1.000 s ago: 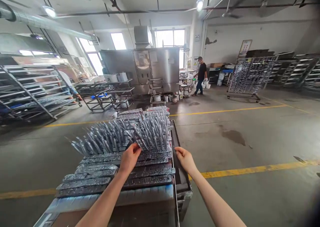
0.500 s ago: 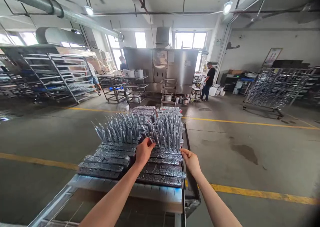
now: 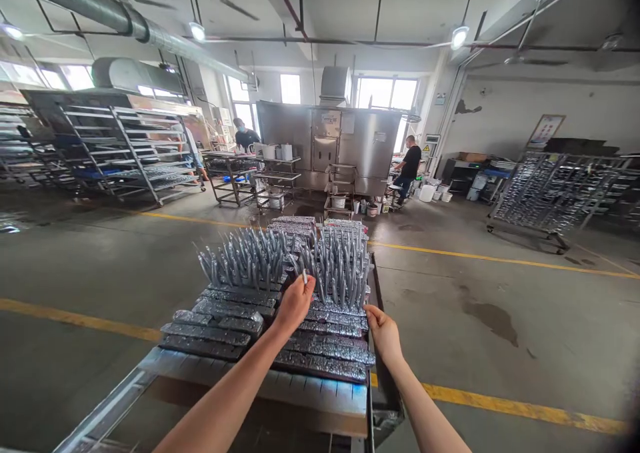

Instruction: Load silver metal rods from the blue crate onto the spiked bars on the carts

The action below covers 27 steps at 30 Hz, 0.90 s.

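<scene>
My left hand (image 3: 296, 301) is closed, its fingertips around a slender silver-grey piece (image 3: 305, 276) whose tip shows above the thumb. It is at the left end of the right-hand group of upright silver pieces (image 3: 340, 263). My right hand (image 3: 385, 330) pinches the right end of a silver-speckled strip (image 3: 336, 311) under that group; its fingertips are partly hidden. Another dense group of upright silver pieces (image 3: 245, 256) stands to the left. Nearer me, several bare speckled strips (image 3: 325, 356) lie side by side in two columns.
The strips rest on a metal-framed cart (image 3: 320, 392) with a pale front board. A rack loaded with shiny parts (image 3: 543, 193) stands at right, tiered racks (image 3: 145, 150) at left. A steel cabinet (image 3: 330, 146) is at the back, with a person (image 3: 411, 163) beside it and another person (image 3: 245, 135) left.
The view has tilted slightly up and shifted left. My left hand has turned and risen slightly, and a silver tip now shows in its grip. My right hand stays at the strip's end.
</scene>
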Motion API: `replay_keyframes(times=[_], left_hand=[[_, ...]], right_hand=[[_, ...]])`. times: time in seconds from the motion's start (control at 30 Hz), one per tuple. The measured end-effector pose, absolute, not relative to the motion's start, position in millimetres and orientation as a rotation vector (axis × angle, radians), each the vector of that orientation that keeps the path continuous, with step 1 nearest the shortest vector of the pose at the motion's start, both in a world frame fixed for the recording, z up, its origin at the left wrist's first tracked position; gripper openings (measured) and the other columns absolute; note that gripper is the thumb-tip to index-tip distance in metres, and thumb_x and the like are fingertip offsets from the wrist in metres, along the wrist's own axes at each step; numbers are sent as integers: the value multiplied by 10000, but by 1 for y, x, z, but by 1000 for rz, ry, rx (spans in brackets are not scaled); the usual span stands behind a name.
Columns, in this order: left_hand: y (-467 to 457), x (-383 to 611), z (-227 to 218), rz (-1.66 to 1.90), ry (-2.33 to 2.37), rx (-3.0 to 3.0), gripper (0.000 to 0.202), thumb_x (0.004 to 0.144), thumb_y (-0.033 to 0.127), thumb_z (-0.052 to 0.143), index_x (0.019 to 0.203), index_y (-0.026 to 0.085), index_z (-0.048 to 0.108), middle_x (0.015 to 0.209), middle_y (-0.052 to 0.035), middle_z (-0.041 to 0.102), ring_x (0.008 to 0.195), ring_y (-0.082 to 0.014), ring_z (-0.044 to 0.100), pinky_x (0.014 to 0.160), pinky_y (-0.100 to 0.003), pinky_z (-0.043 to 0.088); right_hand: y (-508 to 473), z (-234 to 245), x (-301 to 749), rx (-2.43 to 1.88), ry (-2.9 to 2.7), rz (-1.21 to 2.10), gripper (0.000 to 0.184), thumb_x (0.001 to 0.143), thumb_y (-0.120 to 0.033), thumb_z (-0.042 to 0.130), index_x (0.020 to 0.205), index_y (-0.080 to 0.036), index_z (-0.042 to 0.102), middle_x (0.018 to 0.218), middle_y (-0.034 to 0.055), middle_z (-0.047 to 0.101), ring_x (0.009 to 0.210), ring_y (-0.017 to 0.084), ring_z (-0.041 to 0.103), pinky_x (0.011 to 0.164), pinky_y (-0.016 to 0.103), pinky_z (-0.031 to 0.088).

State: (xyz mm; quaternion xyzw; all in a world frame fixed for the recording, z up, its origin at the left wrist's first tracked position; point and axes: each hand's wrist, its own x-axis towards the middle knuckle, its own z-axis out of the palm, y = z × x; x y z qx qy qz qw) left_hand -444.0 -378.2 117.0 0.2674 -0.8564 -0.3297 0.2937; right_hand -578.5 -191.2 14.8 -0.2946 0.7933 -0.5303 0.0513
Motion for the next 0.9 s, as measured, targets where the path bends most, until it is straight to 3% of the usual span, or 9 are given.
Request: replay_keyframes(times=[0.2,0.33,0.43,0.57,0.77,0.9], left_hand=[[-367,-458,98,-950,-2280,706,113,680,278,553,695,180,606,643,-14,635,644,-174,582,615,-257,387],[-369,-455,107,-936,-2162,761,210,694,387,531,654,183,564,552,22,554,559,-156,526,552,-250,365],[-372,-449,126,-891,-2062,783,282,739,462,446,714,191,523,588,28,529,573,-150,501,562,-251,369],[-364,-448,137,-885,-2094,710,232,773,402,398,734,209,520,603,35,533,570,-141,496,567,-243,370],[-343,-464,109,-900,-2187,726,165,703,325,508,765,192,582,605,7,587,605,-167,549,598,-257,367],[-339,-475,98,-904,-2210,692,131,697,313,521,674,193,568,575,12,568,582,-155,528,573,-245,346]], right_hand=[[-193,11,-580,-875,2401,-1672,360,794,-418,404,951,-202,645,862,39,684,791,224,622,767,312,455],[-192,11,-580,-881,2404,-1653,360,794,-434,402,943,-214,645,843,33,685,782,229,624,738,311,461],[-192,12,-579,-889,2402,-1653,362,791,-434,403,936,-209,647,853,33,685,781,227,624,724,302,459],[-193,12,-577,-860,2397,-1675,370,799,-418,392,950,-189,640,829,36,686,765,221,625,720,298,456],[-194,9,-578,-885,2394,-1667,356,809,-402,377,963,-201,627,855,35,682,779,219,626,728,301,457],[-194,10,-577,-879,2403,-1690,343,806,-395,378,955,-215,629,872,30,681,786,216,627,732,296,458]])
